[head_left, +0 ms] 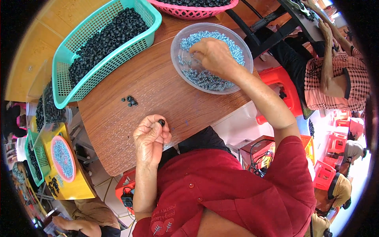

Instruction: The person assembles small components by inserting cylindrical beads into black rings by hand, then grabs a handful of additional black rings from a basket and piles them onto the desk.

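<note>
My left hand (152, 136) is raised over the near edge of the brown wooden table (158, 81), its fingers closed on a small round black part (161, 122) with a hole in its end. My right hand (214, 55) reaches into a round clear plastic tub (222, 92). Around its fingers lie many small shiny blue-silver pieces (205, 80), spread in two heaps. The right fingers are bent together over the tub; whether anything is between them is hidden. A few loose black parts (130, 100) sit on the table, beyond my left hand.
A turquoise basket (110, 61) of black parts stands at the far left, and a pink basket (193, 13) of similar parts at the far edge. Red stools (281, 89) are on the right. Other people work nearby; a yellow table (77, 189) with a pink tray is at left.
</note>
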A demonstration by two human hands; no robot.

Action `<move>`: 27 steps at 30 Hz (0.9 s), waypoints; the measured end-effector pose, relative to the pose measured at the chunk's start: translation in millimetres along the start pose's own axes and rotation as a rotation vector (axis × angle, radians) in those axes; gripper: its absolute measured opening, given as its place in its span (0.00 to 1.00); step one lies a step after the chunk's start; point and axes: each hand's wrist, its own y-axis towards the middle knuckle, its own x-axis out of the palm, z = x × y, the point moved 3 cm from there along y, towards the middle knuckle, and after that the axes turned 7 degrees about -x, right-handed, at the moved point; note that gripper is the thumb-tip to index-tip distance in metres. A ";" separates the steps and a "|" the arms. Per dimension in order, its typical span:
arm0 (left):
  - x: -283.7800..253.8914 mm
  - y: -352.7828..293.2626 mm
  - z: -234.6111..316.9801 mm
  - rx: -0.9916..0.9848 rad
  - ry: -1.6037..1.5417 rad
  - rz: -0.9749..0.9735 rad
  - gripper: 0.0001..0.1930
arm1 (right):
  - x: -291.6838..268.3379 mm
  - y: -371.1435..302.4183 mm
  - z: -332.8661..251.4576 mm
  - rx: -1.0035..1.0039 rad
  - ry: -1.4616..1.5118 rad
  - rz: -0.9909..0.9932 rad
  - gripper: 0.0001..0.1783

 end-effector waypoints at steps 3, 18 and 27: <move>-1.3 1.4 0.4 0.001 -0.007 -0.007 0.09 | -6.0 -2.2 12.2 0.007 -0.059 0.089 0.07; -3.5 2.0 -0.3 0.037 0.008 -0.011 0.10 | 13.0 22.7 5.1 -0.195 -0.157 0.145 0.06; -5.6 2.0 1.5 0.047 -0.018 -0.018 0.09 | 34.2 33.4 5.4 -0.202 -0.231 0.079 0.03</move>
